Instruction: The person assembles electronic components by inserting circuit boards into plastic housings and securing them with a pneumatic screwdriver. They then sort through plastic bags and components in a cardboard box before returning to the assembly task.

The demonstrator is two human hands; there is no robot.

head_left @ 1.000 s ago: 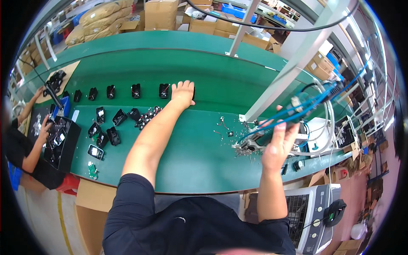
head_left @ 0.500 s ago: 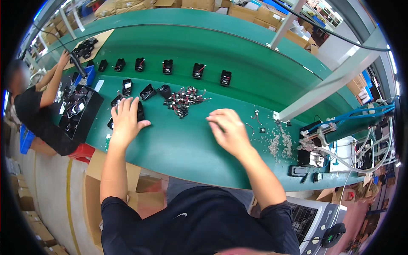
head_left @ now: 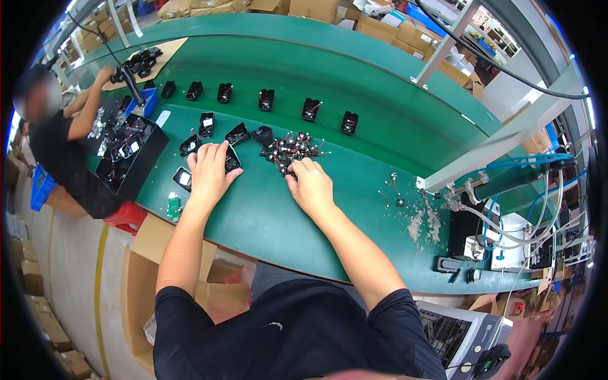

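My left hand (head_left: 210, 175) rests on the green bench with its thumb and forefinger around an open black plastic case (head_left: 232, 159). At the near edge of a pile of small black parts with red and black wires (head_left: 292, 147), my right hand (head_left: 313, 188) is closed in a pinch. What lies between its fingertips is hidden. Around my left hand are more black cases: one upright (head_left: 206, 125), one tilted (head_left: 238, 134), one at its left (head_left: 189, 146) and one with a pale panel (head_left: 183, 179). Small green circuit boards (head_left: 173, 206) lie nearer me.
Several wired black cases (head_left: 266, 99) stand in a row along the back. To the right are small silvery pieces (head_left: 424, 227) and a machine with blue hoses (head_left: 481, 215). A large black bin (head_left: 140, 158) stands left, beside a co-worker (head_left: 69, 152). A slanting white post (head_left: 494, 136) rises at right.
My right hand has moved left from over the bare bench to the pile, and its fingers have closed. My left hand stays at the black case. The whole view has shifted slightly.
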